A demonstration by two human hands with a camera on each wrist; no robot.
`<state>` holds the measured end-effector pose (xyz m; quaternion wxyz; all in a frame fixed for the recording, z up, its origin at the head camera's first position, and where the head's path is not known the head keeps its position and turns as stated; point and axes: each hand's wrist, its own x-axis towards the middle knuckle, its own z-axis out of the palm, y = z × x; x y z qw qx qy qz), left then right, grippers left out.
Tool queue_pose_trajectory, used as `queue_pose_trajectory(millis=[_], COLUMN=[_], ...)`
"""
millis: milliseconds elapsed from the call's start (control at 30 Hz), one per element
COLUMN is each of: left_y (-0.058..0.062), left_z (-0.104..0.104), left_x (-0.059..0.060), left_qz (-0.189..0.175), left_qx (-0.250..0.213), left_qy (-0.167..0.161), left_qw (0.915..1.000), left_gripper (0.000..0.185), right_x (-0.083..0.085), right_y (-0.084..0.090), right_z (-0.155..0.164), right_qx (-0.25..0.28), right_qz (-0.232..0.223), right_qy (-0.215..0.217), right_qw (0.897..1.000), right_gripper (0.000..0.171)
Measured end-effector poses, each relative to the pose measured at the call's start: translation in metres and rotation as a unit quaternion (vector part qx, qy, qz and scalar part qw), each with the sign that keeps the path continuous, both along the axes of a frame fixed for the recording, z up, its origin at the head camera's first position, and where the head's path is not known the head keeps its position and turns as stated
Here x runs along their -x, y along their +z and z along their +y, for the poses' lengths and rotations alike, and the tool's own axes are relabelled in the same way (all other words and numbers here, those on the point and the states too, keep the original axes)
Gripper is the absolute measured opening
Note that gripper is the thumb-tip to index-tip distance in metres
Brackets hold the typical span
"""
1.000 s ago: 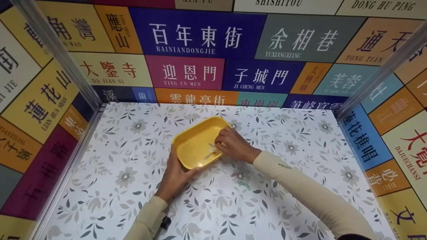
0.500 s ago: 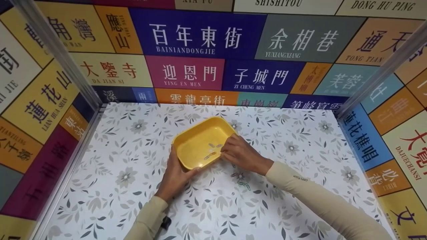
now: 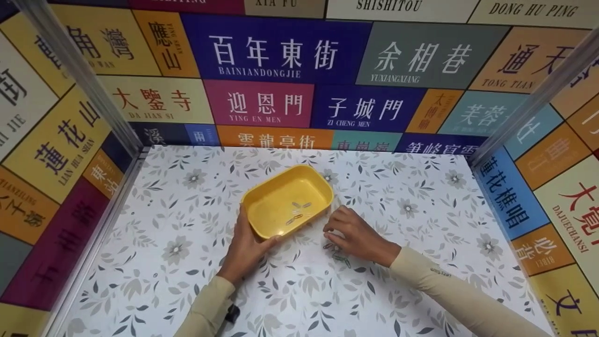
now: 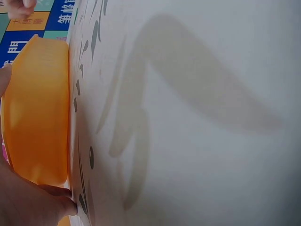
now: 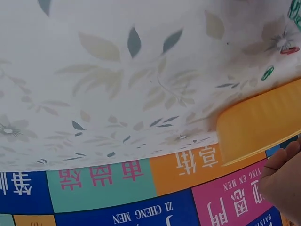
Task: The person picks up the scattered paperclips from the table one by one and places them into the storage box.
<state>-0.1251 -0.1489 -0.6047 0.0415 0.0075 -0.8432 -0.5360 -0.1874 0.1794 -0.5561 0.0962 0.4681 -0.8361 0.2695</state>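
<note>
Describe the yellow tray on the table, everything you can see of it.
The yellow tray is a shallow rectangular dish with rounded corners and a raised rim, and looks like plastic. It sits flat on the floral-patterned table, turned at a slant. A few paper clips lie inside. The left hand grips its near corner; the right hand is beside it on the table, apart from it.

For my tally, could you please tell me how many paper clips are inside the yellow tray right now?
3, close together on the floor of the yellow tray: two pale paper clips side by side and one darker paper clip just below. Others lie outside by the right hand, perhaps partly hidden.
</note>
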Motion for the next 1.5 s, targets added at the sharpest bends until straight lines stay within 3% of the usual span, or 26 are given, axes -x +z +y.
queue_pose_trajectory(millis=[167, 633, 867, 1200, 1500], left_y=[0.0, -0.002, -0.004, -0.004, -0.001], left_z=[0.001, 0.001, -0.001, 0.001, 0.002], left_x=[-0.001, -0.001, -0.002, -0.001, 0.001], left_qz=[-0.017, -0.005, 0.004, 0.01, -0.015], left_qx=[0.006, -0.001, -0.003, -0.002, 0.007], left_qy=[0.0, 0.006, 0.004, 0.003, 0.005], left_qw=[0.9998, 1.0, 1.0, 0.9999, 0.9999], left_gripper=[0.14, 0.138, 0.138, 0.139, 0.14], right_x=[-0.01, -0.036, -0.042, -0.05, -0.053], right_y=[-0.01, -0.033, -0.042, -0.058, -0.063], right_z=[0.009, 0.024, 0.028, 0.033, 0.038], right_qx=[0.017, 0.042, 0.05, 0.052, 0.053], right_qz=[-0.002, 0.007, -0.014, -0.003, -0.008], right_qy=[-0.002, -0.005, -0.007, -0.012, -0.047], right_qw=[1.0, 0.999, 0.999, 0.999, 0.997], right_gripper=[0.009, 0.015, 0.015, 0.013, 0.013])
